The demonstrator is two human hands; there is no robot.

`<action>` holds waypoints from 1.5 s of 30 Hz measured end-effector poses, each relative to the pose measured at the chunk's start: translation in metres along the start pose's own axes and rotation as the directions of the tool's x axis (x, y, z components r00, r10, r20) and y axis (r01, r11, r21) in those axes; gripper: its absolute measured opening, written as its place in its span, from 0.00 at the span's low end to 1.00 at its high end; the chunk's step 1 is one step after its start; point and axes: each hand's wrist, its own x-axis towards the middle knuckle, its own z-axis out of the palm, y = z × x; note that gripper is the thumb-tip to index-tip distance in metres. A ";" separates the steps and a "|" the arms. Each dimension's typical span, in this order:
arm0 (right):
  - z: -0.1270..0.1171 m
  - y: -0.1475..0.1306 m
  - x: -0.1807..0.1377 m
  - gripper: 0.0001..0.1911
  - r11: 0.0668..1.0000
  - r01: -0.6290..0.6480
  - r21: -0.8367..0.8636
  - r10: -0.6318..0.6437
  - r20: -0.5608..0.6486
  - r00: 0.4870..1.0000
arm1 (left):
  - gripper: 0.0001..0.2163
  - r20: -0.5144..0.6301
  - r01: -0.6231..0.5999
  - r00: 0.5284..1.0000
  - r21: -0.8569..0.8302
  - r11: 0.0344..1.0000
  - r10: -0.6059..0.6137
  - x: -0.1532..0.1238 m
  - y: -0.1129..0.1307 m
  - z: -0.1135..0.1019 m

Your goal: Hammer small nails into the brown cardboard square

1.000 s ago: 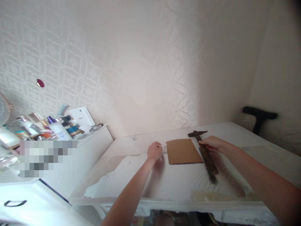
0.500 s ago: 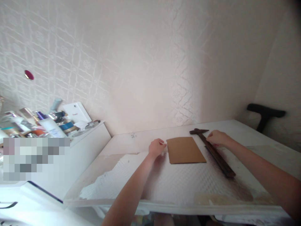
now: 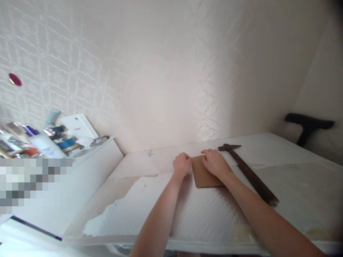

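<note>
Taking the tan square piece of cardboard (image 3: pixel 205 176) as the centre of the clock, a round dark-pink disc (image 3: pixel 15 79) sits on the pale patterned wall (image 3: pixel 160 71) at ten o'clock. Nearer nine, a crowd of bottles, tubes and jars (image 3: pixel 43 142) stands on a white cabinet (image 3: pixel 93 178), with a flat white box (image 3: pixel 79 125) leaning behind them; part of this area is blurred into blocks. Between nine and ten, a small cluster of dark bits (image 3: pixel 150 154) lies on the white table (image 3: pixel 300 178), too small to make out. A white textured sheet (image 3: pixel 128 207) with a ragged edge spreads towards eight.

The left hand (image 3: pixel 182 163) is at ten o'clock, by the cardboard's left edge, its fingers curled and the thumb and forefinger drawn close together; whether anything is pinched there, I cannot tell. The right hand (image 3: pixel 215 163) lies palm down over the cardboard's upper right part, fingers extended and slightly apart, resting on it without grasping.

A dark hammer with a long wooden handle (image 3: pixel 249 172) lies on the table, its head at about half past one and its handle's end at four. Farther off, at two, stands a black T-shaped handle (image 3: pixel 309 122), blurred.
</note>
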 end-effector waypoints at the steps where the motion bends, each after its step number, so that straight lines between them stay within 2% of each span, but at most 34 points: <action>1: 0.006 0.003 0.001 0.17 1.000 0.015 -0.001 -0.015 0.010 1.000 | 0.10 -0.015 -0.021 1.000 -0.014 1.000 0.021 0.001 0.000 0.002; 7: 0.014 0.011 -0.001 0.16 0.994 0.104 0.011 -0.105 0.048 0.993 | 0.09 -0.052 -0.192 0.981 -0.083 0.978 0.188 -0.001 -0.005 0.010; 11: 0.010 0.011 -0.002 0.16 0.991 0.129 0.032 -0.131 0.069 0.989 | 0.09 -0.036 -0.236 0.972 -0.110 0.966 0.233 -0.007 -0.002 0.003; 18: 0.009 0.014 -0.006 0.16 0.981 0.169 0.091 -0.177 0.088 0.980 | 0.08 0.048 -0.131 0.988 -0.276 0.952 0.150 -0.006 -0.001 -0.002; 25: 0.008 0.008 -0.013 0.16 0.971 0.207 0.119 -0.220 0.110 0.969 | 0.08 0.151 -0.081 0.975 -0.440 0.894 0.163 0.002 -0.011 0.008; 45: 0.007 0.007 -0.014 0.16 0.971 0.214 0.107 -0.226 0.113 0.968 | 0.08 0.080 -0.188 0.975 -0.210 0.959 0.208 -0.007 -0.007 0.000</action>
